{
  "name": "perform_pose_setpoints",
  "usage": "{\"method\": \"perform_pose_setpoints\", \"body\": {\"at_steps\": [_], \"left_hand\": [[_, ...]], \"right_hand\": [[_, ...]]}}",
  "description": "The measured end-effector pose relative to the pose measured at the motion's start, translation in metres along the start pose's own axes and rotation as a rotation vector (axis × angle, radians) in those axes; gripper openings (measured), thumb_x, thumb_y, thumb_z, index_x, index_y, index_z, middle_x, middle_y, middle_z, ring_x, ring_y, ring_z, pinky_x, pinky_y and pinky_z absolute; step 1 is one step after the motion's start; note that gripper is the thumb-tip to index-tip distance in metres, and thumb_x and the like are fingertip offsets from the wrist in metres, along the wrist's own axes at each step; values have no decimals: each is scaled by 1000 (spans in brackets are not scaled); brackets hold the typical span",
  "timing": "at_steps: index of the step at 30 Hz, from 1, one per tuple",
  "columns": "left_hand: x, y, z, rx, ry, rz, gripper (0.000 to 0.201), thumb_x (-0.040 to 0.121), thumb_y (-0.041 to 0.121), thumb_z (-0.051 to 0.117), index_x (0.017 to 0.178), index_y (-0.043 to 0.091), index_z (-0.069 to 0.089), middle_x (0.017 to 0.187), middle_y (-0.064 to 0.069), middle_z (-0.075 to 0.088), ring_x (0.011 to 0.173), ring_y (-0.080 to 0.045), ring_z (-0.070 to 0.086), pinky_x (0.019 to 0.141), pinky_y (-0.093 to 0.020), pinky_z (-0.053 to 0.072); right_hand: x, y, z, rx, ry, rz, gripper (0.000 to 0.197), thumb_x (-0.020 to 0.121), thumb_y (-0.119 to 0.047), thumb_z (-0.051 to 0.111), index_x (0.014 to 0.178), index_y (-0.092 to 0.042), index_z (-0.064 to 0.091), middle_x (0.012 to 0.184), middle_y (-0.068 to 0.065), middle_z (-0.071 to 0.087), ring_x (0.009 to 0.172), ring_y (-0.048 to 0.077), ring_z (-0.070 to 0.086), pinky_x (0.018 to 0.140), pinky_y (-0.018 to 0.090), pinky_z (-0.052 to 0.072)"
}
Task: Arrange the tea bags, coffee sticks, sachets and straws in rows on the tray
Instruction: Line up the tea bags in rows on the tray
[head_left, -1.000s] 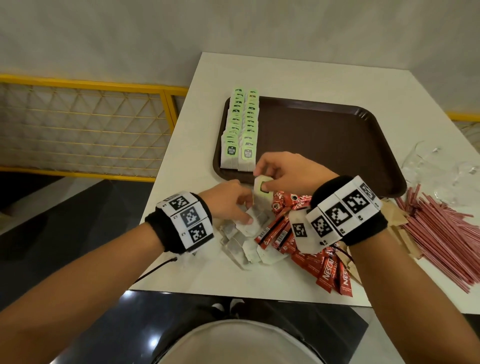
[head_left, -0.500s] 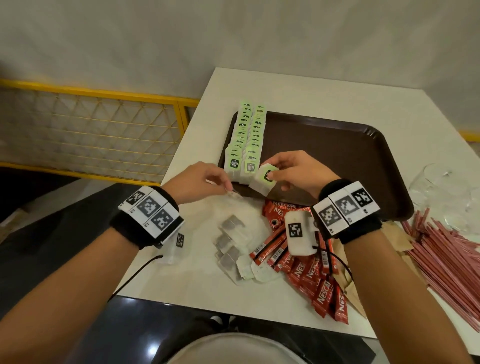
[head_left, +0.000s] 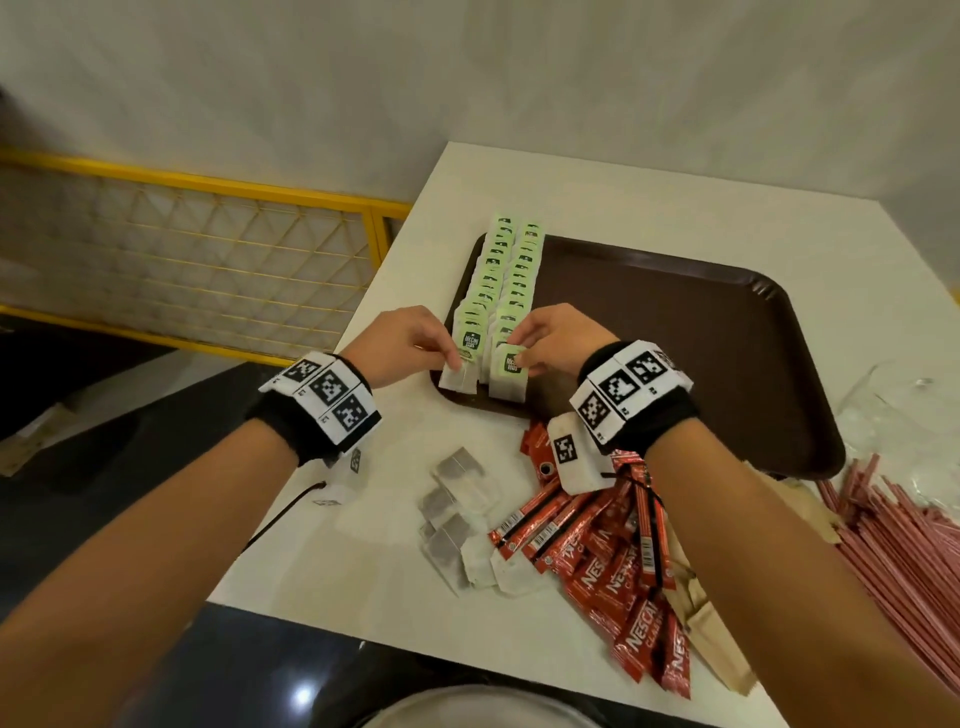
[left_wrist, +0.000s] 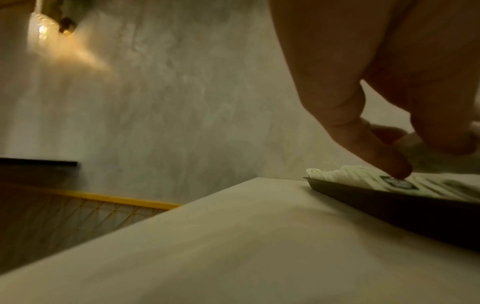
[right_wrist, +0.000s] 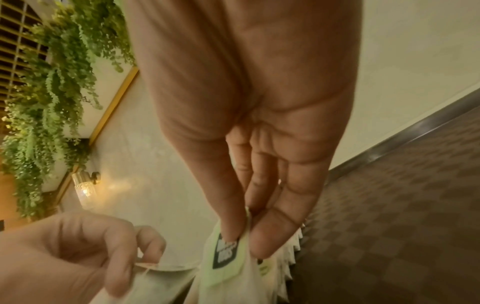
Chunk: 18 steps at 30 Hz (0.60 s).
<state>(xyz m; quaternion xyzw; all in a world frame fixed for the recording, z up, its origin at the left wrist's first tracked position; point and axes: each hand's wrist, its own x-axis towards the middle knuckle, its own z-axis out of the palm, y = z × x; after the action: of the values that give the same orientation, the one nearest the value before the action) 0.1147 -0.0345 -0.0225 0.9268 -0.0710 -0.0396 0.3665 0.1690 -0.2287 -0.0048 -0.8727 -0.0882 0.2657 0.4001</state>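
Two rows of green-tagged tea bags (head_left: 511, 275) lie along the left side of the brown tray (head_left: 675, 332). My left hand (head_left: 451, 358) pinches a tea bag (head_left: 457, 376) at the near end of the left row. My right hand (head_left: 519, 359) pinches another tea bag (head_left: 509, 382) by its green tag (right_wrist: 226, 255) at the near end of the right row. In the left wrist view a fingertip (left_wrist: 397, 170) touches a tag on the tray (left_wrist: 389, 203). Loose tea bags (head_left: 457, 509), red coffee sticks (head_left: 613, 551), brown sachets (head_left: 701, 623) and pink straws (head_left: 914, 551) lie on the white table.
Crumpled clear plastic (head_left: 893, 415) lies at the table's right edge beside the tray. A yellow railing (head_left: 208, 260) runs left of the table, whose left edge (head_left: 363, 322) is close to my left hand. The tray's middle and right are bare.
Both hands rose from the loose pile on the table to the tray's near edge, each carrying a tea bag to the end of a row.
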Motion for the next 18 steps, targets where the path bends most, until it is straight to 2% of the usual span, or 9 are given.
{"method": "perform_pose_setpoints", "body": {"at_steps": [3,5,8,10,12,15,17,18], "left_hand": [[9,-2,0,67,-44,29,28,80,-1,67,79,27,69,95,2,55,89,-10,55,79,-3,37],[13,-5,1,75,-68,42,33,79,-5,62,81,27,70,97,3,55,92,-11,55,80,-3,35],[18,-8,2,20,-34,15,28,79,-4,61,81,21,72,94,6,57,90,-9,56,79,-1,38],[21,-10,0,-18,-38,13,21,78,-2,64,80,17,73,94,7,58,91,-13,59,85,-9,43],[23,-11,-2,1,-79,36,9,77,2,69,79,9,74,98,2,59,94,-16,60,91,-24,49],[26,-10,-5,74,-72,86,8,73,8,72,72,14,67,99,0,58,93,-15,59,86,-31,52],[29,-10,-7,92,-49,129,11,72,13,74,75,17,64,97,1,55,91,-15,56,80,-25,51],[29,-10,-8,104,-65,165,14,72,15,74,82,18,64,98,2,52,91,-13,53,78,-17,47]], "right_hand": [[7,-1,2,-21,4,6,16,82,2,65,94,-8,61,82,1,58,79,18,63,85,33,55],[10,-1,3,-26,15,14,17,82,1,66,95,-8,61,83,1,58,77,17,63,82,31,56],[12,0,4,-37,49,23,19,82,0,66,99,-7,62,87,2,58,74,15,63,77,28,57],[12,-1,5,-66,78,26,17,82,-2,67,97,-9,61,93,5,59,78,17,64,79,29,57],[11,-2,5,-101,115,31,19,82,-5,68,98,-11,60,99,8,61,81,18,65,78,29,57],[6,-4,6,-164,127,35,31,79,-15,73,105,-12,56,99,5,58,88,20,61,82,33,55],[1,-5,6,-191,109,57,41,76,-18,76,108,-11,53,93,1,55,90,21,59,84,37,54],[-1,-5,7,-192,96,79,44,74,-18,78,108,-10,51,90,0,55,88,22,60,83,39,55]]}}
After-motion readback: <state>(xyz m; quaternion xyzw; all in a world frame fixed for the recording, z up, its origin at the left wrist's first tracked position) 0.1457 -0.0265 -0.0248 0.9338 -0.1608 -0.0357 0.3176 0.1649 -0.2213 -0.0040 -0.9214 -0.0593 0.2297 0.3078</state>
